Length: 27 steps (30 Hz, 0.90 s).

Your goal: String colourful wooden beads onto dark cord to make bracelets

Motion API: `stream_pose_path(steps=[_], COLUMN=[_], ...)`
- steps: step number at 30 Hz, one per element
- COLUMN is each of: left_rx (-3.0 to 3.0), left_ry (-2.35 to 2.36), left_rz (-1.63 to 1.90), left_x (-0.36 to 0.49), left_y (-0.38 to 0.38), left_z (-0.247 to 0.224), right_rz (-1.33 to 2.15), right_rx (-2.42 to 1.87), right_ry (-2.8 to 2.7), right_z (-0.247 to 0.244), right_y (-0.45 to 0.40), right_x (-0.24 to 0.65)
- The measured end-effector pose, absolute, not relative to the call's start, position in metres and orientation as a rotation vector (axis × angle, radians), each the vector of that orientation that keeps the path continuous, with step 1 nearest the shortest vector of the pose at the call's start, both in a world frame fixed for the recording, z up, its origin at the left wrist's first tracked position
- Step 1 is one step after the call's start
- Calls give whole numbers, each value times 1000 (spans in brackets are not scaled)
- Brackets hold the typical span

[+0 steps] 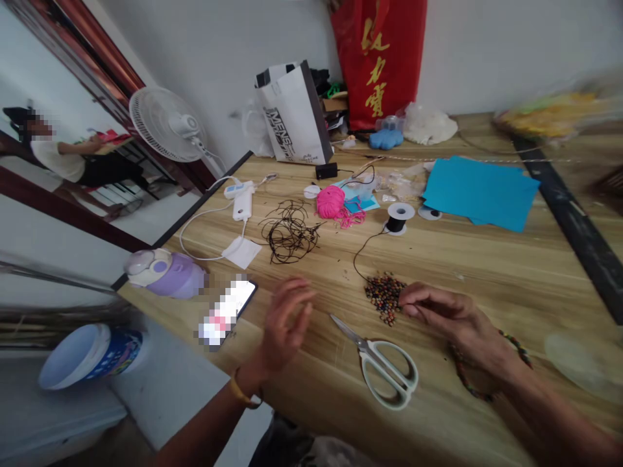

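Observation:
My right hand [450,316] is at the right edge of a pile of small dark and coloured beads [383,293], thumb and fingertips pinched together; whatever is between them is too small to make out. Under its wrist lies a beaded string [516,347]. To the left, my left hand [288,319] hovers with fingers apart and nothing in it. Scissors [384,371] with pale handles lie between the hands, blades toward the upper left. A black cord runs from a spool [396,220] down to the beads.
Left of my left hand are a phone [228,311] and a purple bottle [170,274]. Farther back lie tangled black cord [291,235], pink yarn [331,202], a power strip [243,202] and blue sheets [479,193]. A person [61,152] sits beyond the fan [168,124].

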<state>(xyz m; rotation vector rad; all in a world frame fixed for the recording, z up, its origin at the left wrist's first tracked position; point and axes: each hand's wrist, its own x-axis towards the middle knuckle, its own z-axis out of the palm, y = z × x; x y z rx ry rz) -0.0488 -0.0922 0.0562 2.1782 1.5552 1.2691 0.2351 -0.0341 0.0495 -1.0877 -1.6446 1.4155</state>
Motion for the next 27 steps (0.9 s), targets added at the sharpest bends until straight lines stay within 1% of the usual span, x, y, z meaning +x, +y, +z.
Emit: stream_pose_path(steps=[2, 4, 7, 10, 14, 18, 27], left_rx=[2177, 2123, 2051, 2053, 2111, 2125, 1968], left_ry=[1294, 1125, 985, 918, 841, 870, 954], left_rz=[1231, 1119, 912, 784, 731, 727, 792], left_x=[-24, -3, 18, 32, 40, 36, 6], left_y=[-78, -66, -51, -41, -30, -20, -1], left_z=[60, 63, 66, 67, 66, 66, 69], right_rz=[1306, 1196, 1034, 966, 1011, 1154, 1277], right_rx=[-1025, -984, -917, -889, -936, -999, -1084], right_ry=[-1726, -1782, -1822, -1818, -1761, -1588, -1275], right_z=[61, 70, 80, 87, 92, 90, 65], right_y=[-39, -42, -46, -49, -53, -54, -43], right_x=[231, 228, 226, 226, 229, 239, 252])
